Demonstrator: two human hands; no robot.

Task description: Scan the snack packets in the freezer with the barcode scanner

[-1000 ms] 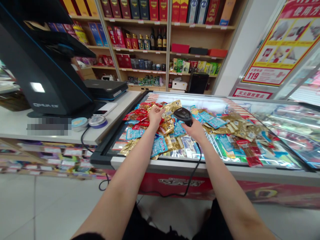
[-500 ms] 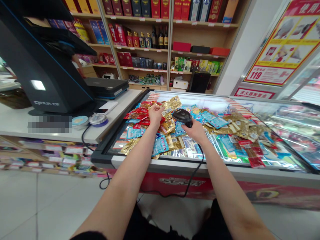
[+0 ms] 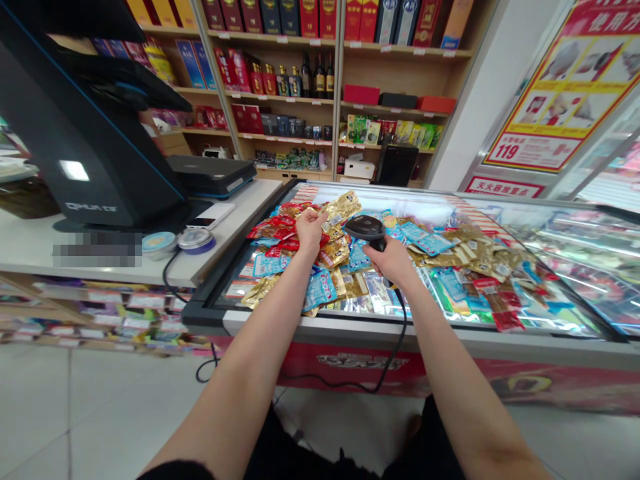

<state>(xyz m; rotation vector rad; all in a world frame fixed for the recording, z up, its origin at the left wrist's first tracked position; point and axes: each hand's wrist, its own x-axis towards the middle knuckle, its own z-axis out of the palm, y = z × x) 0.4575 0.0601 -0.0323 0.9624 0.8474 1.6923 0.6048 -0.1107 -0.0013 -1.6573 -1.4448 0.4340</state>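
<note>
My left hand [image 3: 309, 229] is closed on the near end of a gold snack packet [image 3: 344, 206], held up over the pile. My right hand [image 3: 393, 259] is wrapped round the handle of a black barcode scanner [image 3: 366, 228], whose head faces the gold packet, a little apart from it. From the handle a black cable [image 3: 401, 327] hangs down over the freezer's front. Beneath both hands lie red packets [image 3: 273, 230], blue packets [image 3: 321, 289] and more gold ones, heaped on the glass top of a chest freezer [image 3: 310, 325].
To the left, a white counter [image 3: 245, 213] carries a black checkout terminal [image 3: 115, 153], a flat scale [image 3: 213, 175], a phone [image 3: 211, 216] and round tubs [image 3: 197, 243]. More packets [image 3: 480, 253] spread over the freezer's right side. Shelves [image 3: 285, 100] of boxes and bottles stand behind.
Both hands keep their grips and nearly the same places. The view has shifted very slightly, and the scanner's tilt looks a little different.
</note>
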